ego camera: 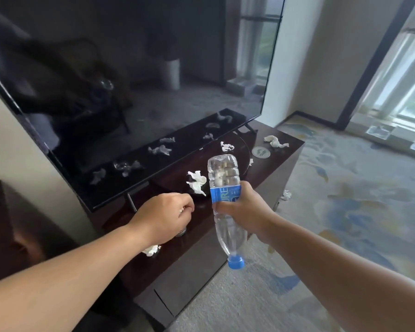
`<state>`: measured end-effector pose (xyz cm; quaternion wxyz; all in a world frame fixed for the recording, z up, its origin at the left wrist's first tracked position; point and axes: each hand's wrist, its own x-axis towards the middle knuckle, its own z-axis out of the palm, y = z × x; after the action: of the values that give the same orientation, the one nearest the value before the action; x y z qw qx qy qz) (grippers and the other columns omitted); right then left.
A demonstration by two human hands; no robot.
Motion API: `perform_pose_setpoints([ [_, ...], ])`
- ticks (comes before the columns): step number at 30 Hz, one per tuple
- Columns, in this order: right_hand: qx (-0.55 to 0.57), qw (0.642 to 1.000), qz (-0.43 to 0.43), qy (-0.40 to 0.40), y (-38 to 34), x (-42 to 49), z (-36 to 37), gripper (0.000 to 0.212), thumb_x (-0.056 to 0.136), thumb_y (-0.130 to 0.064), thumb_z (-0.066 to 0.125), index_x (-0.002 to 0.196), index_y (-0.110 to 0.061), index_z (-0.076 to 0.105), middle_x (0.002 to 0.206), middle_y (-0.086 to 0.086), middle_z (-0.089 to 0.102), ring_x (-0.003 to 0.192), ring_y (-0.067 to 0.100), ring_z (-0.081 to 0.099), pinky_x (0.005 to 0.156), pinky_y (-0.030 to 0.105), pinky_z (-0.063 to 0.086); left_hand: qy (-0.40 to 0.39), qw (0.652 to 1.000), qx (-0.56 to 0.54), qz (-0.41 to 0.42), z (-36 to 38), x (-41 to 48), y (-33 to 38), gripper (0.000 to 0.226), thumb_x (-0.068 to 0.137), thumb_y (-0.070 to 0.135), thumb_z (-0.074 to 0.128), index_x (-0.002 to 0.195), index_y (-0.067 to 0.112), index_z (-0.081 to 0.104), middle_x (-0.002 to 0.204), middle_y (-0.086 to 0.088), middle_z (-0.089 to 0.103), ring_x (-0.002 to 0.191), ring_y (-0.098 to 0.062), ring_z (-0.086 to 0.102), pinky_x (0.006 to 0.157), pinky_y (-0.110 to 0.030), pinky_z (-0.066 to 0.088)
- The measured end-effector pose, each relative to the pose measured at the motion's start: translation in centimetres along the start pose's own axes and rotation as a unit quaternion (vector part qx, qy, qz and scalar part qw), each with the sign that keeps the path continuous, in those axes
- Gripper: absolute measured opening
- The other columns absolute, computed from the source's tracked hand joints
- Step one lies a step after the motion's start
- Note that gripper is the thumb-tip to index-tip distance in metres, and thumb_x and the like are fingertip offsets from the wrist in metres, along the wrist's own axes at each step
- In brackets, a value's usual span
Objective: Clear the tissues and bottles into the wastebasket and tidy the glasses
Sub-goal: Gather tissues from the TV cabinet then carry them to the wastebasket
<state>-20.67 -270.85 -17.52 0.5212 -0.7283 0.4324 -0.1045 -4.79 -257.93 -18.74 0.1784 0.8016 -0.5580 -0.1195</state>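
The right hand [247, 209] was clamped round the middle of a clear ribbed plastic bottle [223, 178], held upended so its blue screw cap [236, 262] pointed down toward the person. Just beside it, over the dark wooden cabinet [282, 161], the left hand [163, 216] had its fingers curled on what looked like a small white tissue wad [181, 210]. Beyond the bottle lay a crumpled white tissue [197, 182], with others farther along the cabinet top.

The clearing step seemed to be under way. The next move probably called for carrying both loads to the wastebasket, which was not in view.

On the bottle's blue label only the white letters "URE" could be read. The logo on the black television [130, 68] was too small to make out.
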Motion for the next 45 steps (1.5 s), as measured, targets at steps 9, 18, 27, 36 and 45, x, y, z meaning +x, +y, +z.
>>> perform_pose_setpoints([
  [9, -0.012, 0.999, -0.015, -0.045, -0.6, 6.2, -1.9, 0.052, 0.077, -0.034, 0.078, 0.116, -0.022, 0.046, 0.095, -0.007, 0.061, 0.077, 0.006, 0.062, 0.057, 0.021, 0.046, 0.019, 0.998, 0.007, -0.061, -0.7, 5.1, -0.7, 0.019, 0.091, 0.024, 0.047, 0.09, 0.025, 0.066, 0.089, 0.012, 0.066, 0.084, -0.007, 0.06, 0.077, -0.037, 0.052],
  [18, -0.075, 0.993, -0.051, -0.071, -4.5, 12.8, -2.3, 0.05, 0.078, -0.035, 0.076, 0.115, -0.024, 0.045, 0.096, -0.007, 0.06, 0.079, 0.006, 0.06, 0.054, 0.019, 0.043, 0.065, 0.994, -0.013, -0.092, -2.6, 10.9, -3.3, 0.019, 0.092, 0.025, 0.046, 0.092, 0.025, 0.065, 0.092, 0.011, 0.064, 0.086, -0.009, 0.059, 0.078, -0.037, 0.051],
  [27, -0.098, 0.974, -0.092, -0.184, -5.1, 19.7, -0.6, 0.053, 0.075, -0.036, 0.078, 0.116, -0.024, 0.046, 0.099, -0.007, 0.062, 0.086, 0.008, 0.062, 0.067, 0.023, 0.048, 0.09, 0.971, -0.01, -0.22, -1.7, 12.0, -5.4, 0.019, 0.093, 0.025, 0.045, 0.092, 0.025, 0.064, 0.094, 0.012, 0.064, 0.088, -0.01, 0.059, 0.08, -0.036, 0.05],
  [36, -0.143, 0.922, -0.141, -0.331, -3.9, 24.6, 0.9, 0.05, 0.074, -0.035, 0.077, 0.115, -0.023, 0.051, 0.095, -0.003, 0.065, 0.081, 0.013, 0.065, 0.067, 0.029, 0.056, 0.153, 0.905, -0.002, -0.397, 1.7, 8.7, -3.8, 0.017, 0.091, 0.023, 0.048, 0.091, 0.025, 0.065, 0.092, 0.012, 0.065, 0.086, -0.011, 0.058, 0.077, -0.034, 0.049],
  [45, -0.152, 0.904, -0.149, -0.372, -3.4, 24.2, 3.2, 0.052, 0.075, -0.034, 0.078, 0.117, -0.024, 0.049, 0.098, -0.004, 0.064, 0.085, 0.011, 0.064, 0.062, 0.026, 0.051, 0.181, 0.874, -0.001, -0.45, 3.7, 4.9, -4.2, 0.018, 0.091, 0.02, 0.046, 0.093, 0.023, 0.064, 0.095, 0.01, 0.066, 0.088, -0.013, 0.06, 0.078, -0.04, 0.052],
])
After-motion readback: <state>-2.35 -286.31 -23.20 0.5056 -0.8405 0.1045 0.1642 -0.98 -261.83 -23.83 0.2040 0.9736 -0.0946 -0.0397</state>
